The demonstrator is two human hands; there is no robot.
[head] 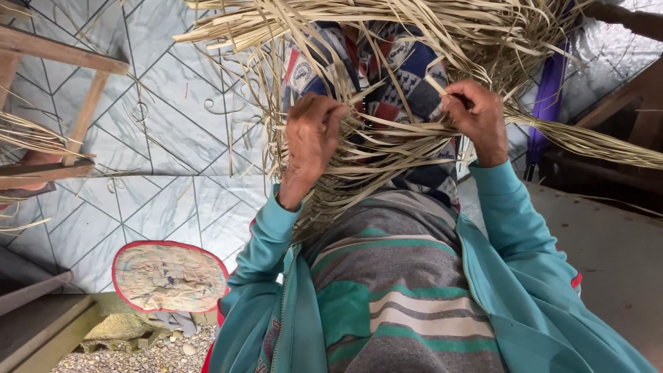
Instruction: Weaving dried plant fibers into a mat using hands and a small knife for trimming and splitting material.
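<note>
Tiled floor (173,138): grey diamond-pattern tiles along the left side of the view, with loose curled strips scattered on them.
Wooden stool (65,76): at the upper left edge, dried strips draped over its lower rail.
Red-edged cushion (169,275): lies at the floor's lower left edge, just above a gravel strip, well apart from the work.
Left hand (312,141): fingers curled together around a bunch of flat strips at the left side of the weave; clamped on them.
Woven strip work (376,148): a half-made plait of dry, pale leaf strips resting over the person's lap and patterned cloth, between the two hands, loose ends fanning up and out.
Handling, as I judge it: very light, thin and springy; the strips bend readily across their width but look brittle enough to crack at a sharp fold, and their edges may slide through a loose hold. Best taken near the woven edge, where strips cross.
Right hand (476,117): pinched shut on a few strips at the right side of the weave.
Long strip bundle (594,141): trails rightward from that hand over the dark bench edge.
</note>
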